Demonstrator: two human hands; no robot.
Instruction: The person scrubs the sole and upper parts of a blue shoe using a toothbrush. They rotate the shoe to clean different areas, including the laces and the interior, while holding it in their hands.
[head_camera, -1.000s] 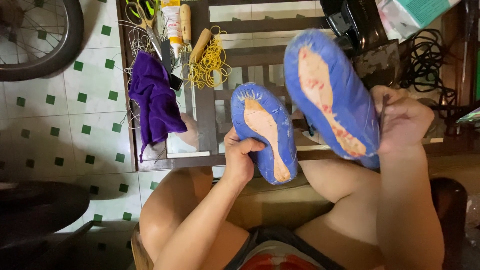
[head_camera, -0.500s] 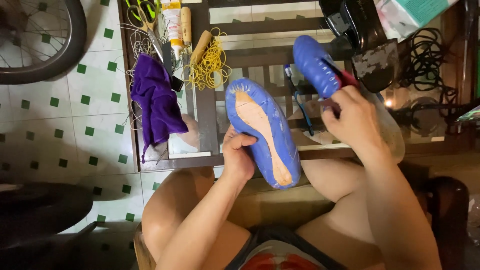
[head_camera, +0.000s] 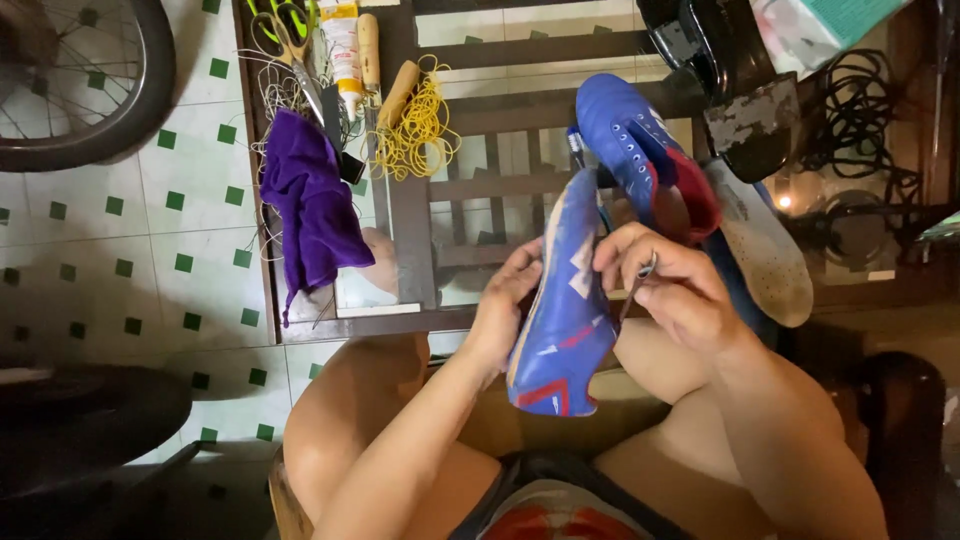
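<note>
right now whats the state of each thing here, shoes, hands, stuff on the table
blue shoe: held on its side over the lap
left hand: gripping that shoe's sole edge
right hand: on the shoe's upper, pinching a small thin tool
second blue shoe: resting on the table, opening toward the person
insole: lying loose
purple cloth: crumpled, draped over the table edge
yellow cord: loose tangle

Desk left end: crowded; purple cloth (head_camera: 312, 212), yellow cord (head_camera: 418, 128) and scissors (head_camera: 285, 32) lie close together.
Desk middle: bare slats (head_camera: 490, 185) between the cord and the second blue shoe (head_camera: 640, 150) leave a gap.
Desk right end: blocked by a worn insole (head_camera: 765, 250) and black cables (head_camera: 865, 120).
Floor left: open tiles (head_camera: 190, 215), bounded by a bicycle wheel (head_camera: 80, 85).
</note>
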